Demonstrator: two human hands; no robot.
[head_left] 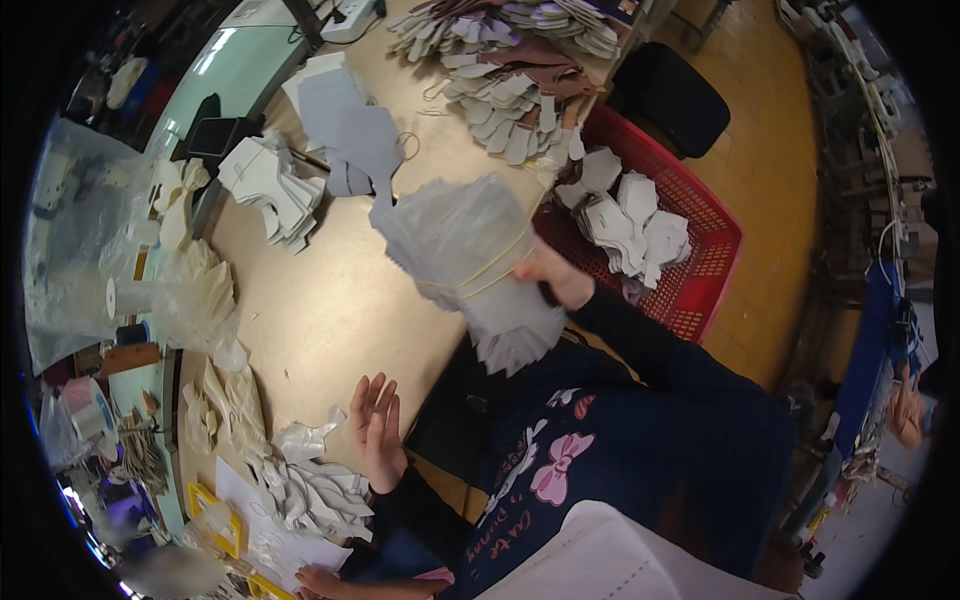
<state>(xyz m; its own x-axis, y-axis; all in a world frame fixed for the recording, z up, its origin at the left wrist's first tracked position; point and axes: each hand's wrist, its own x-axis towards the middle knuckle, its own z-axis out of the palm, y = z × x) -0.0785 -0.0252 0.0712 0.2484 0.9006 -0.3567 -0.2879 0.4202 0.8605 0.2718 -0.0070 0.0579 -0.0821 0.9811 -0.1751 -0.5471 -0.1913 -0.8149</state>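
Observation:
My right hand (558,277) grips the right edge of a fanned stack of thin, pale grey cut pieces (450,235), held over the table. Two yellowish bands (490,268) run across the stack. My thumb shows on top; the fingers underneath are hidden. Lower and to the left, my left hand (377,430) is raised with its fingers stretched out, holding nothing. Beneath it lies a heap of pale grey cut pieces (315,490). Bluish-grey flat pieces (345,120) lie on the table just beyond the stack.
White cut pieces (270,185) lie at the far left of the tabletop (310,320). Bundled pieces (510,110) crowd its far end. A red basket (715,240) with white pieces stands right, by a black chair (670,95). Another person's hand (318,580) is at the lower left.

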